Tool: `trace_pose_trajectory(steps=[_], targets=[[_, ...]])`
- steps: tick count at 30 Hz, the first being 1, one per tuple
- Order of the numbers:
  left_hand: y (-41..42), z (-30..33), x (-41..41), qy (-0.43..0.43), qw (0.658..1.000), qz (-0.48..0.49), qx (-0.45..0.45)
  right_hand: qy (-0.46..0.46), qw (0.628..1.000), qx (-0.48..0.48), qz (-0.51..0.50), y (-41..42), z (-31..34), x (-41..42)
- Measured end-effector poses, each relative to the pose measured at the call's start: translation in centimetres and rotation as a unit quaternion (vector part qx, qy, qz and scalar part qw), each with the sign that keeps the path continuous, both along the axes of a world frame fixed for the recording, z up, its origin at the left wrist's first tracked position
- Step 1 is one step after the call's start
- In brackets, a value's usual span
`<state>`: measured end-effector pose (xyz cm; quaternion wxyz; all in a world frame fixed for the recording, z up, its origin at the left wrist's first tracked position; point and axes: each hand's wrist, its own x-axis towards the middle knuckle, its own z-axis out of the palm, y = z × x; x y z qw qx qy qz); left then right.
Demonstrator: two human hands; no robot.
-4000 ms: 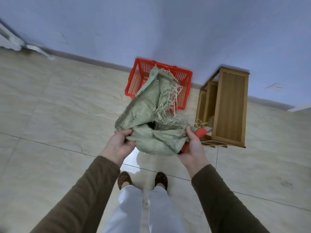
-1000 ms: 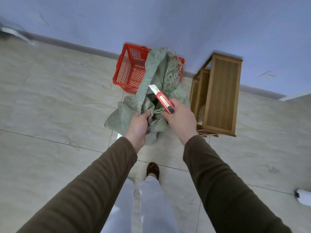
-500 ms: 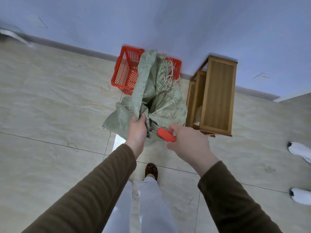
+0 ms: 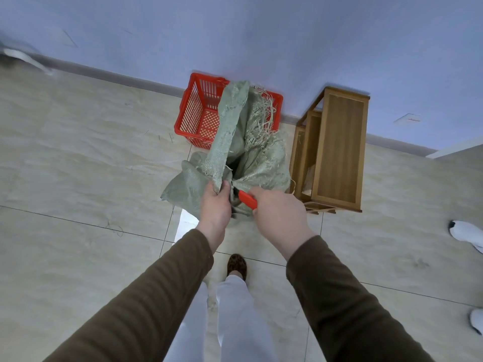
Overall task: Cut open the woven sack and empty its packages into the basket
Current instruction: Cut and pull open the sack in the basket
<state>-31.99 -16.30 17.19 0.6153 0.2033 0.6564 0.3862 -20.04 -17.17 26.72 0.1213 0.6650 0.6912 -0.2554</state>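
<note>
Head view: knife [image 4: 247, 199] against sack [image 4: 251, 158]

One head-worn view — looking steeply down, close over both forearms.

Before you, a small light-brown wooden side cabinet [image 4: 339, 150] stands on the glossy beige tiled floor [image 4: 78, 178], close to the pale blue wall [image 4: 261, 35] and its grey skirting board [image 4: 117, 75]. At your right, two white shoes [image 4: 465, 231] edge into frame.
</note>
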Motion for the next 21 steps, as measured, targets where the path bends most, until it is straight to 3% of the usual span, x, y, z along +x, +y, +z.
trace_pose_trajectory(steps=[5, 8, 12, 17, 21], targets=[[0.5, -0.1, 0.5, -0.088, 0.99, 0.082, -0.067, 0.013, 0.999, 0.007, -0.044, -0.4, -1.3, -0.3], [0.6, -0.3, 1.0, -0.126, 0.986, 0.083, -0.075, 0.023, 0.998, 0.002, -0.066, -0.6, -1.9, -0.3], [0.9, -0.5, 1.0, -0.17, 0.977, 0.066, -0.11, 0.12, 0.987, -0.042, -0.102, 0.1, -2.5, 0.0], [0.9, -0.9, -1.1, -0.347, 0.919, 0.013, -0.187, 0.317, 0.9, -0.196, -0.226, 1.0, -2.3, 1.3], [1.6, -1.6, -1.5, -0.374, 0.912, 0.011, -0.169, 0.39, 0.843, -0.246, -0.276, 1.4, -2.7, 1.8]])
